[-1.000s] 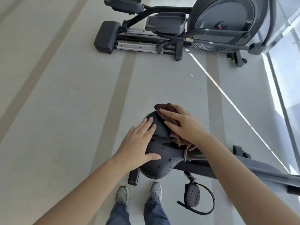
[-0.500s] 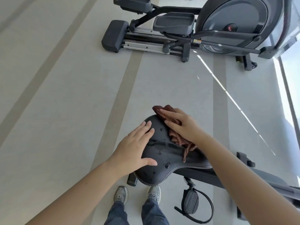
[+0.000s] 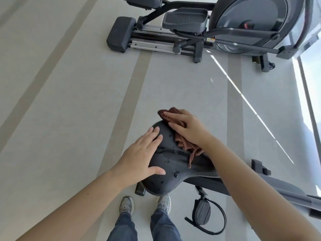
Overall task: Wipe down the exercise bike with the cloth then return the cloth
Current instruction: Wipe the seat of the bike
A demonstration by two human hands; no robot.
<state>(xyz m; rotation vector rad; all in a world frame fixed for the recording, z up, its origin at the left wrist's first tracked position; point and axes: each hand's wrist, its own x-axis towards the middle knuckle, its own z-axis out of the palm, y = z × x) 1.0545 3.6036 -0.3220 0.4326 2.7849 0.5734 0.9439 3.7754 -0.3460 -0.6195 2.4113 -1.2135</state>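
While the left hand point(image 3: 140, 155) lies flat, fingers straight, on the near side of the exercise bike's point(image 3: 278, 188) black seat point(image 3: 173, 164), the right hand point(image 3: 189, 129) presses the brown cloth point(image 3: 182, 144) against the seat's far edge, fingers extended rather than curled. Droplets point(image 3: 176, 174) dot the seat.

The seat point(image 3: 173, 164) is smooth black vinyl or leather with pale stitching, slightly glossy and beaded with wet drops. The cloth point(image 3: 184, 145) on it is soft brown towelling. The floor point(image 3: 69, 101) looks matt, and the rails point(image 3: 152, 46) beyond are brushed metal.
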